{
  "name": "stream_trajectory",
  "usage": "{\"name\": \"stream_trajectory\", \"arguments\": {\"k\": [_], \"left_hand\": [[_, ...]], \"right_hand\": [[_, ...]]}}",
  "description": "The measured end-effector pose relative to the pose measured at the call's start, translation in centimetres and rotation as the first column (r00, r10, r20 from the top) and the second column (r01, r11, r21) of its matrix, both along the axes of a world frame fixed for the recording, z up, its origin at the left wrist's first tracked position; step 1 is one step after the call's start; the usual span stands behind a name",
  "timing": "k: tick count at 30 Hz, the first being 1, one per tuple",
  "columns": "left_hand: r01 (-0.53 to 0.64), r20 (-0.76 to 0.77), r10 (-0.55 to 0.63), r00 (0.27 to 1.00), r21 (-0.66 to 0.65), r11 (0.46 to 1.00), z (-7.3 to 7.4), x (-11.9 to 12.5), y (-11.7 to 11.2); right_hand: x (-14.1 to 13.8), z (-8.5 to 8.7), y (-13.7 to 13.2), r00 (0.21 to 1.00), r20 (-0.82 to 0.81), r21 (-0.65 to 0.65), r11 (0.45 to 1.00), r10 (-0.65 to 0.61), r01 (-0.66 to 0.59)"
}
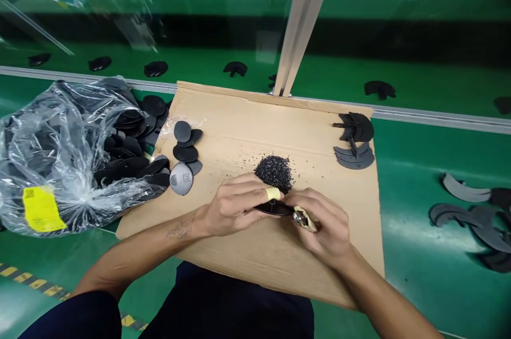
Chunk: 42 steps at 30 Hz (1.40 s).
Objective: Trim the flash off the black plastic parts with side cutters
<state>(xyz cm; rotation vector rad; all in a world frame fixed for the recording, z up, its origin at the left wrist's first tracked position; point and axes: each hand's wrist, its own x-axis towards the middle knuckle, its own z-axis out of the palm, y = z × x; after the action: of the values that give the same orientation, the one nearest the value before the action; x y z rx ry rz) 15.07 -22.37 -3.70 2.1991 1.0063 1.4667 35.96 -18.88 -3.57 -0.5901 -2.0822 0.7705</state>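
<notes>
My left hand (235, 203) is closed on a flat black plastic disc (275, 208), with a yellow finger cot on the thumb. My right hand (323, 222) is closed round a small tape-wrapped tool (305, 218) whose tip meets the disc's edge. Both hands work over a brown cardboard sheet (247, 254). Just beyond them lies a heap of black plastic shavings (274, 171).
A clear plastic bag (59, 158) spilling black discs lies at the left, with loose discs (186, 145) and a grey oval part (181, 178) beside it. Trimmed black pieces (354, 139) sit on the cardboard's right corner, more offcuts (475, 216) at the far right. A metal post (303, 14) rises behind.
</notes>
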Motion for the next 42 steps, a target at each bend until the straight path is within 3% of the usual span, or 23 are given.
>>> {"name": "stream_trajectory", "arguments": {"k": [5,10,14,18,25,42], "left_hand": [[0.005,0.032,-0.005,0.999,0.002,1.0,0.3,0.2,-0.1],[0.056,0.056,-0.051,0.997,-0.097,0.994,0.2,0.4,0.3],[0.03,0.074,-0.02,0.997,-0.133,0.991,0.1,-0.1,0.5],[0.03,0.05,-0.024,0.998,-0.133,0.991,0.2,-0.6,0.7],[0.075,0.027,-0.072,0.997,-0.153,0.985,0.0,-0.7,0.7],[0.138,0.043,-0.132,0.99,-0.178,0.974,-0.3,-0.6,0.6]], "right_hand": [[0.0,0.0,-0.1,1.0,-0.011,0.002,1.0,-0.001,0.001],[0.0,0.1,-0.1,0.998,-0.067,-0.045,0.999,-0.008,0.005],[0.5,0.6,0.7,1.0,-0.017,-0.082,0.996,-0.02,0.018],[1.1,0.7,1.5,0.991,0.096,0.001,0.995,-0.096,0.097],[1.3,0.3,1.8,0.955,0.286,0.16,0.987,-0.076,0.031],[1.5,0.9,1.6,0.93,0.348,0.279,0.96,-0.121,0.02]]}}
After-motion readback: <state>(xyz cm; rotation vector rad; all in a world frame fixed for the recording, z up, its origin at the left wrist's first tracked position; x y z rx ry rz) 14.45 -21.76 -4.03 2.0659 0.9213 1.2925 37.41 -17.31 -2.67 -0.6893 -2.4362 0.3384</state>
